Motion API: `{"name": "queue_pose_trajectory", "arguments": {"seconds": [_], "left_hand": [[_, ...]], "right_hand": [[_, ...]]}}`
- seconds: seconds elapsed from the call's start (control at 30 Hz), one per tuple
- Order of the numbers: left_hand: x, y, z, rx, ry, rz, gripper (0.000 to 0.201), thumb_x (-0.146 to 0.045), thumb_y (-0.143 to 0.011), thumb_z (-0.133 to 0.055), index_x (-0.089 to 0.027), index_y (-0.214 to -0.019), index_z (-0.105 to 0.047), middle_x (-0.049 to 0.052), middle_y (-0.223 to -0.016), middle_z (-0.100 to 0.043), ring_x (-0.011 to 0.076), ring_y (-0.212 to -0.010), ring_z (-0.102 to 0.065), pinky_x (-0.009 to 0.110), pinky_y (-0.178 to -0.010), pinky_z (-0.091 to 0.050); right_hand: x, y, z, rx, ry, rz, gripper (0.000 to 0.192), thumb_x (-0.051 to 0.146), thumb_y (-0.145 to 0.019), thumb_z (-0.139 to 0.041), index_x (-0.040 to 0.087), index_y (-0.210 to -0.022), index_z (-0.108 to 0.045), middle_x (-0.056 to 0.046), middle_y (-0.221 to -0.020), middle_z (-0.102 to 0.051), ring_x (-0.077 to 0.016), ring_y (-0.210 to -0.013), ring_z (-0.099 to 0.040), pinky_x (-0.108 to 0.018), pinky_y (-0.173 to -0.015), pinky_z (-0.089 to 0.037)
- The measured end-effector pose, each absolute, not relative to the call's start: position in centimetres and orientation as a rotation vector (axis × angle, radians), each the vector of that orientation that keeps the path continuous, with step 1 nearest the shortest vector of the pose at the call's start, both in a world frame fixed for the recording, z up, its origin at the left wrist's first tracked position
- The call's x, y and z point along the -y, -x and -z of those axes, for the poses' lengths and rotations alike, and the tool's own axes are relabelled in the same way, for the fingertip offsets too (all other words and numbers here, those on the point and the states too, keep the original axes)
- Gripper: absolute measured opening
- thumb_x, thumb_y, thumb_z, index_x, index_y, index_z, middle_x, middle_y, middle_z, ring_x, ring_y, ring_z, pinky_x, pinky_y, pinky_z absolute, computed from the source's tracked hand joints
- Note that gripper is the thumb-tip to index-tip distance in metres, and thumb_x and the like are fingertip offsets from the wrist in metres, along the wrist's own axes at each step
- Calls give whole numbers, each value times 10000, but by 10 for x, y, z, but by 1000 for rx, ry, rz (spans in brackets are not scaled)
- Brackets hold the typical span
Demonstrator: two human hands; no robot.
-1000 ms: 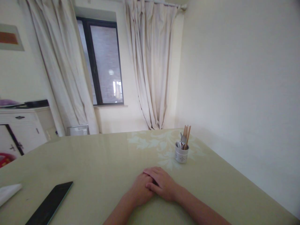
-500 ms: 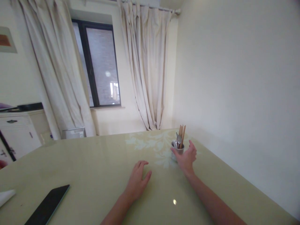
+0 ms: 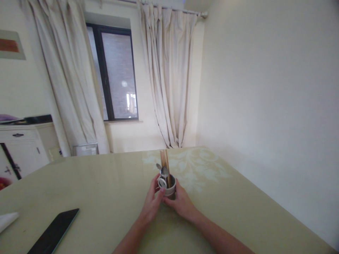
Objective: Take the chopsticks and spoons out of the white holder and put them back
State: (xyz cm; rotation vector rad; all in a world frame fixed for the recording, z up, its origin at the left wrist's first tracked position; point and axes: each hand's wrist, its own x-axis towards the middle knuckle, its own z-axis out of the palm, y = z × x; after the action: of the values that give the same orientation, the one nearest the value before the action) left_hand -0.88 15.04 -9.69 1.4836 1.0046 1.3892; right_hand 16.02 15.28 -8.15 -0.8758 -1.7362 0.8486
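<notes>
A small pale cup (image 3: 171, 191) stands between my two hands near the middle of the table. Several wooden chopsticks (image 3: 166, 164) rise out of it, along with metal spoons (image 3: 164, 171) leaning to the left. My left hand (image 3: 153, 200) is closed around the cup's left side, its thumb on the front. From the right, my right hand (image 3: 183, 201) wraps the cup, with its thumb low at the front. The far fingers of both hands are hidden behind the cup. Whether the cup's base touches the table cannot be made out.
The greenish table (image 3: 106, 190) has a leafy pattern at its far right. A dark flat slab (image 3: 54, 231) lies at the front left, near a white object (image 3: 7, 221). A wall (image 3: 270, 106) borders the right side; curtains (image 3: 172, 77) and a white cabinet (image 3: 22, 151) stand beyond.
The cup with chopsticks and spoons has moved left and nearer, brought by my right hand. My left hand, open before, now grips it too.
</notes>
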Motion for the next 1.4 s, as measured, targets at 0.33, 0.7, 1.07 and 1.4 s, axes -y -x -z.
{"name": "queue_pose_trajectory", "arguments": {"seconds": [0.33, 0.7, 1.07, 1.4], "left_hand": [[-150, 12, 86, -929, -1494, -1304, 699, -675, -864, -698, -195, -1367, -627, 133, -1376, -704, 350, -1269, -648, 482, -1118, -506], [-137, 15, 93, -969, -1480, -1195, 826, -780, -890, -551, -154, -1423, -626, 150, -1557, -558, 395, -1538, -351, 529, -1315, -214], [-133, 14, 81, -799, -1607, -1163, 703, -672, -964, -556, -211, -1494, -536, 123, -1481, -616, 348, -1414, -497, 471, -1207, -372], [-138, 20, 68, -729, -1641, -1209, 959, -783, -929, -496, -301, -1678, -140, 150, -1629, -442, 341, -1489, -432, 522, -1240, -307]], "right_hand": [[-169, -172, 52, 1553, 904, -844, 770, 682, -890, -646, 200, -1476, -513, -194, -1457, -620, -337, -1349, -586, -532, -1110, -459], [-215, -138, -12, 1848, 1005, -1013, 465, 552, -939, -610, 132, -809, -762, -36, -685, -705, -158, -607, -615, -255, -566, -458], [-178, -155, -67, 1768, 1181, -368, 507, 490, -1057, -463, 187, -750, -729, -43, -621, -697, -181, -612, -660, -282, -650, -446], [-121, -198, -122, 1052, 751, -142, 500, 569, -1023, -552, 162, -786, -719, -33, -651, -717, -159, -533, -672, -255, -515, -545]]}}
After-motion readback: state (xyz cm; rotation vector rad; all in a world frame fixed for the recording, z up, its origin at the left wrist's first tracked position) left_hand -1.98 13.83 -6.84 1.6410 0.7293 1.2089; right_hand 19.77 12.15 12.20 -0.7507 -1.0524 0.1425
